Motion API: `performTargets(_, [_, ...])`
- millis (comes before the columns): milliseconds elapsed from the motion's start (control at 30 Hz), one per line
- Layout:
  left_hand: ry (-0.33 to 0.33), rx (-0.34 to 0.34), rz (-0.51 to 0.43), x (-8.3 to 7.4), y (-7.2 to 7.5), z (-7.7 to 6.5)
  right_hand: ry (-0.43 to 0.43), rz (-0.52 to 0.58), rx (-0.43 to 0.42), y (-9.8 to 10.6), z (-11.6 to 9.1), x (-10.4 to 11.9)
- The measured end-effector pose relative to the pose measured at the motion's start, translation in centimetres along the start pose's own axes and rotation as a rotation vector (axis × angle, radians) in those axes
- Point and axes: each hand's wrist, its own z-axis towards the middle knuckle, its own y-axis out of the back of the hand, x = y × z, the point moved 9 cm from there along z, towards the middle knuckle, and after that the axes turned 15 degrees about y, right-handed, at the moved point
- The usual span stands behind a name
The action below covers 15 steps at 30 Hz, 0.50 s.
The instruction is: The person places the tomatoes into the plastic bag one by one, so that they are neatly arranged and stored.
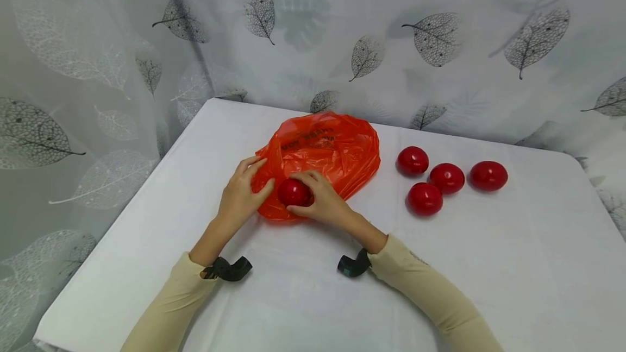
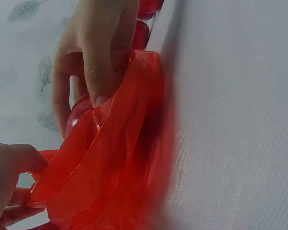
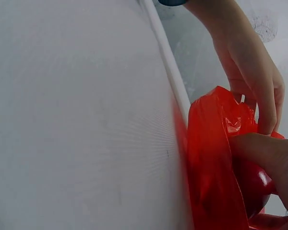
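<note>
The left hand (image 1: 239,194) pinches a bag (image 1: 352,151) printed "THANK YOU"; the right hand (image 1: 326,202) grips a red ball (image 1: 292,193).

Blk "THANK YOU" txt (image 1: 313,137) on red plastic bag (image 1: 357,148), rest illeg

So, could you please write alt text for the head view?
Right hand grips an oval red ball at an open orange bag; left hand holds the bag's edge. Four similar balls lie to the right on a white table.
</note>
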Motion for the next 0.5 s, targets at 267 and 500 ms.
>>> performTargets(267, [-0.014, -0.011, -0.003, -0.08, -0.13, 0.02, 0.043, 0.023, 0.038, -0.16, -0.04, 0.38])
performTargets(500, [-0.018, -0.006, 0.007, -0.2, -0.07, -0.26, 0.025, 0.028, 0.03, 0.61, -0.57, 0.4])
